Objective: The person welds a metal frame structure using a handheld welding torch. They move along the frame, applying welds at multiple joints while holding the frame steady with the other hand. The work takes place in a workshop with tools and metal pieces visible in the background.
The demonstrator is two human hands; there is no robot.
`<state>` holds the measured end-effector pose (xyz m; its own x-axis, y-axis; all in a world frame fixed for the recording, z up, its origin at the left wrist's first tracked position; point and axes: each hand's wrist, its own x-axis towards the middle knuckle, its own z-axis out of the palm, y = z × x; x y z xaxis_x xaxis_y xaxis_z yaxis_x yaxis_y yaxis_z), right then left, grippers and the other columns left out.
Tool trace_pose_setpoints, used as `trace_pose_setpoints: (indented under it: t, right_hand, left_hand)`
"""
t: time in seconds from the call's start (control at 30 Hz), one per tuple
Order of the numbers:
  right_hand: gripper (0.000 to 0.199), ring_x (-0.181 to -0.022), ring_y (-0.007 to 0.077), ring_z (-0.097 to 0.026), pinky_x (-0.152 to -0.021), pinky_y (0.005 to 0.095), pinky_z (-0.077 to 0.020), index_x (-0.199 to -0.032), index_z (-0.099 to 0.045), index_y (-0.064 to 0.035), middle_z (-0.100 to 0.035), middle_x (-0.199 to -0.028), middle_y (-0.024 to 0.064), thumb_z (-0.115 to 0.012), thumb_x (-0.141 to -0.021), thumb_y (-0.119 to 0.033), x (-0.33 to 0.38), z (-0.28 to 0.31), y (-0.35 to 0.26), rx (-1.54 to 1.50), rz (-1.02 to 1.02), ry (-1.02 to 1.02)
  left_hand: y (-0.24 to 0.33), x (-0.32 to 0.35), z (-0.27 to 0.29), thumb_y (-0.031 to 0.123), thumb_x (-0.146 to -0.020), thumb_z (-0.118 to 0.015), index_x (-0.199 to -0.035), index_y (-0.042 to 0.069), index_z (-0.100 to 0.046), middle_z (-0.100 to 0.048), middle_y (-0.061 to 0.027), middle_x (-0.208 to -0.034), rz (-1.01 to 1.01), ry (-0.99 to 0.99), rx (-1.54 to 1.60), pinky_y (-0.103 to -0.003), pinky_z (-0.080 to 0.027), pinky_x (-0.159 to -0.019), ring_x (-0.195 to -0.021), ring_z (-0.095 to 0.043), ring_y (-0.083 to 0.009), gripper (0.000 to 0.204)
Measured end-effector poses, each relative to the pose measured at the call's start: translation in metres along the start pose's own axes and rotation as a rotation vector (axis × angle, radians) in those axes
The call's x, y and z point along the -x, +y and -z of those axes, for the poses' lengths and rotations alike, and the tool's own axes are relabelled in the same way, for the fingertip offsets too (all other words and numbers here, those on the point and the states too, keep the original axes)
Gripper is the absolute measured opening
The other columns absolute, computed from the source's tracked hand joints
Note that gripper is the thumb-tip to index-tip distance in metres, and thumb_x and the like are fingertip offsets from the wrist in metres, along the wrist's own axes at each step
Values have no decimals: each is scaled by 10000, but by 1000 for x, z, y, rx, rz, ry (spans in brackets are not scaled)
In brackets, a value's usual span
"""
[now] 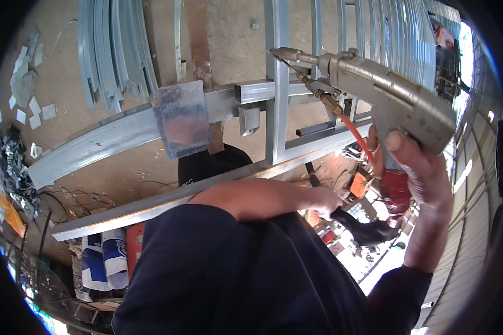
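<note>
A metal welding gun (pixel 394 92) with a thin wire feed tube and orange hose (pixel 356 137) beneath its nozzle is raised at the right. My right hand (pixel 422 162) closes around its handle, which is wrapped in red (pixel 397 192). The nozzle tip points left, above a welded frame of square metal tubes (pixel 279 128). My left forearm reaches across my body, and my left hand (pixel 323 202) is closed around a black cable (pixel 363 226) that leads toward the bottom of the handle. The left fingers are partly blurred.
A flat metal plate (pixel 180 120) lies over a crosswise beam (pixel 103 134). Another long tube (pixel 117 216) runs close before me. Metal strips (pixel 114 50) are stacked at the far left, near scattered plate offcuts (pixel 23 78). Several bars (pixel 397 39) stand far right.
</note>
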<state>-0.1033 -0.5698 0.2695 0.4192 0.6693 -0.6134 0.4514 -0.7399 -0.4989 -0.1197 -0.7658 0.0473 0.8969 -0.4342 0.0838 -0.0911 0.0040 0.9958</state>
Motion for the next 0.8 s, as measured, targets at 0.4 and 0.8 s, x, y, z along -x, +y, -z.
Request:
trace_pose_setpoints:
  t: [0.4,0.8]
  right_hand:
    - [422,-918,85,-599,-812,263,-519,-1378,-546,-27,-658,-1088,14,-712,-1027,-194,31,-85,209,-394,111,-116]
    - [569,-845,84,-585,-749,260,-517,-1478,-481,-31,-650,-1026,7,-743,-1009,-221,22,-136,216,-594,84,43]
  left_hand:
    - [-42,234,-17,227,-917,-742,-1097,85,-706,-715,-122,-1048,598,968,37,-419,-561,-863,-996,-699,-316,233]
    - [-73,291,-95,274,-908,-733,-1149,127,-717,-725,-44,-1079,856,1099,-809,-426,-514,-821,-951,-684,-263,283]
